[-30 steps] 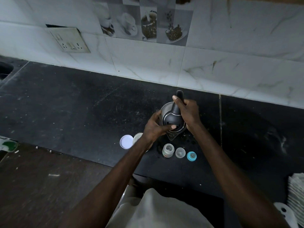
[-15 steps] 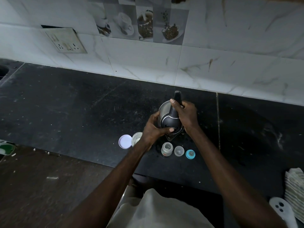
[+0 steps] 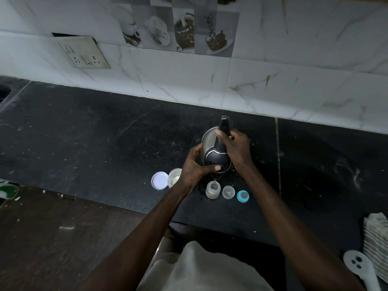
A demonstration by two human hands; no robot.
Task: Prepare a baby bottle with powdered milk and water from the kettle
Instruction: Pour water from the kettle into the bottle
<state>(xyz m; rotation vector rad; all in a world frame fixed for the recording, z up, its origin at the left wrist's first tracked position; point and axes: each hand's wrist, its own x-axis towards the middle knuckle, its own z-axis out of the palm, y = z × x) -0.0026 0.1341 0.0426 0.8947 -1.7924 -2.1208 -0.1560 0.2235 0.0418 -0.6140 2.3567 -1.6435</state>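
A steel kettle point(image 3: 207, 141) with a black lid and handle is tilted toward me above the dark counter point(image 3: 105, 143). My right hand point(image 3: 235, 150) grips its handle. My left hand point(image 3: 195, 166) holds its side, thumb on the lid. The spout points down at the open baby bottle point(image 3: 212, 190), and a thin stream runs into it. An open powder jar point(image 3: 174, 177) stands left of the bottle, its white lid point(image 3: 159, 180) beside it. To the right of the bottle are a clear cap point(image 3: 228, 192) and the blue teat ring point(image 3: 243, 196).
The tiled wall point(image 3: 252, 80) rises behind the counter, with a socket plate point(image 3: 84, 52) at upper left. Folded cloths point(image 3: 376, 244) and a white plastic piece point(image 3: 357, 265) lie at the right front edge. A sink edge point(image 3: 4, 91) shows far left.
The kettle stays tilted in both hands over the bottle. Hands and kettle have barely shifted; the view has moved slightly.
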